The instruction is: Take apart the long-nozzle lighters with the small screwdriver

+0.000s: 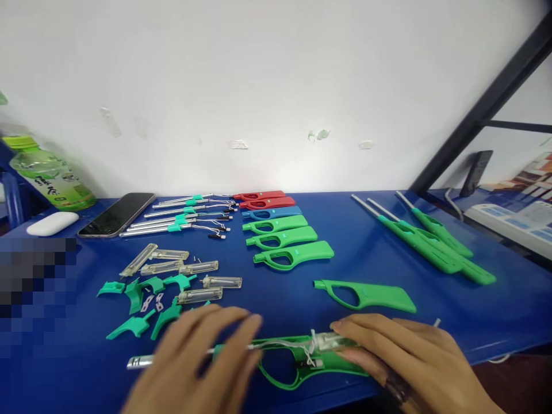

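2 of our hands meet over an open green half shell (288, 384) by the tabletop's (284, 293) near edge, its long axis running roughly along that edge. Our right hand (397, 356) is nearer the handle end: its grip is closed, thumb and fingers about the right part of a clear tank (330, 340). What matters is how that tank lies: lengthwise along the handle, left end bare beside the white wires (309, 348). Our left hand (202, 356), blurred, curls loosely over the metal tube (140, 362), left of the shell; we cannot tell whether its grip holds it. 1 green cover half (371, 296) lies just beyond our right hand, toward the far edge.
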The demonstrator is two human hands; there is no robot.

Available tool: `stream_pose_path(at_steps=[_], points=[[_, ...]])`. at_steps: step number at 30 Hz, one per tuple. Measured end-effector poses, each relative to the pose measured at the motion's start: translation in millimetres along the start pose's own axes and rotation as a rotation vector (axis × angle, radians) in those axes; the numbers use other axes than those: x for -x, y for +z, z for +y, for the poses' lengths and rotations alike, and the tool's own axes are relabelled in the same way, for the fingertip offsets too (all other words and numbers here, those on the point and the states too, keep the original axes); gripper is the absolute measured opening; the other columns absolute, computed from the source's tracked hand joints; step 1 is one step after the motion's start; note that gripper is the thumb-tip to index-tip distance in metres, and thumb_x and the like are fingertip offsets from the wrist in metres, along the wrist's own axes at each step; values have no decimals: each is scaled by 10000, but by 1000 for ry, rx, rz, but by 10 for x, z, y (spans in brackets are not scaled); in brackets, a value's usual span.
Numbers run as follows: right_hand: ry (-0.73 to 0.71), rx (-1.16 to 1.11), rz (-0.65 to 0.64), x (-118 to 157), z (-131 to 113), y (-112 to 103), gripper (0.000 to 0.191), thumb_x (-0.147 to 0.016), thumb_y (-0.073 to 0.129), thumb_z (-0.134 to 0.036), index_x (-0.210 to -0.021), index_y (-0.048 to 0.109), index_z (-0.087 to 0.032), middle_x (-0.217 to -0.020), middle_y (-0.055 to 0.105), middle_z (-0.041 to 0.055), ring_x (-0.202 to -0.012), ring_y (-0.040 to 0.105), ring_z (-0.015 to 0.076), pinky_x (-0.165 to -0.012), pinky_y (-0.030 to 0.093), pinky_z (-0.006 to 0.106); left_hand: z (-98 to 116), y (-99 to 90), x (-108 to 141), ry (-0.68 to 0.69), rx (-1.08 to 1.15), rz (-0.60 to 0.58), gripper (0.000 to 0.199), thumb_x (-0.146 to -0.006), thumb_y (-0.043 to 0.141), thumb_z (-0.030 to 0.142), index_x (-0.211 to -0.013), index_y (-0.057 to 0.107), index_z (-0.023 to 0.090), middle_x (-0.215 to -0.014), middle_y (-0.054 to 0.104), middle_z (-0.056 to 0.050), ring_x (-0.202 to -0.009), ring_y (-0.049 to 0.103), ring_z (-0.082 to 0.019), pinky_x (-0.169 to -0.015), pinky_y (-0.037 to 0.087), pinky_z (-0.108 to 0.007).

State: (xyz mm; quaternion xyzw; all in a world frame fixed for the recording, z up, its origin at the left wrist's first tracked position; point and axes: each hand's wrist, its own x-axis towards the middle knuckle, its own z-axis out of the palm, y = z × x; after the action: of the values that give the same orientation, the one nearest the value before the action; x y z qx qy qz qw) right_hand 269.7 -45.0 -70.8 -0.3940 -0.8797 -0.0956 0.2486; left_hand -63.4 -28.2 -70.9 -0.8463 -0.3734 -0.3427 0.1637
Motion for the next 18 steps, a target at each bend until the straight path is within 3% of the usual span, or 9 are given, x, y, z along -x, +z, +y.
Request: stream_pose_path(at_steps=[1,5,11,18], points=[[-9,11,-24,17,11,-2,262,-1113,545,-322,-1311,702,-255,-1159,840,3,-936,821,124,-826,638,193,126,72,-96,66,9,-52,278,-1062,596,247,-1327,676,266,-1182,758,-3,-1101,674,-196,-962,551,-314],[-34,106,-58,87,41,-18,297,-1106,550,-352,-1345,712,-285,-1167,840,-1,-930,828,146,-791,646,220,364,284,-214,53,120,-155,330,-1046,504,128,-1279,700,256,-1101,746,-15,-1025,661,-217,-856,571,-347],[12,106,-9,192,34,6,276,-1101,543,-313,-1290,741,-282,-1096,847,-11,-857,832,163,-717,637,241,326,313,-112,110,83,-151,482,-930,469,-39,-1304,678,184,-1034,722,-14,-966,624,-216,-846,549,-371],[115,110,163,238,48,-120,205,-1089,558,-223,-1189,736,-243,-1035,858,13,-873,832,164,-807,635,221,325,335,-136,83,56,-146,408,-989,521,40,-1333,679,191,-1066,721,-27,-973,624,-211,-845,553,-357]])
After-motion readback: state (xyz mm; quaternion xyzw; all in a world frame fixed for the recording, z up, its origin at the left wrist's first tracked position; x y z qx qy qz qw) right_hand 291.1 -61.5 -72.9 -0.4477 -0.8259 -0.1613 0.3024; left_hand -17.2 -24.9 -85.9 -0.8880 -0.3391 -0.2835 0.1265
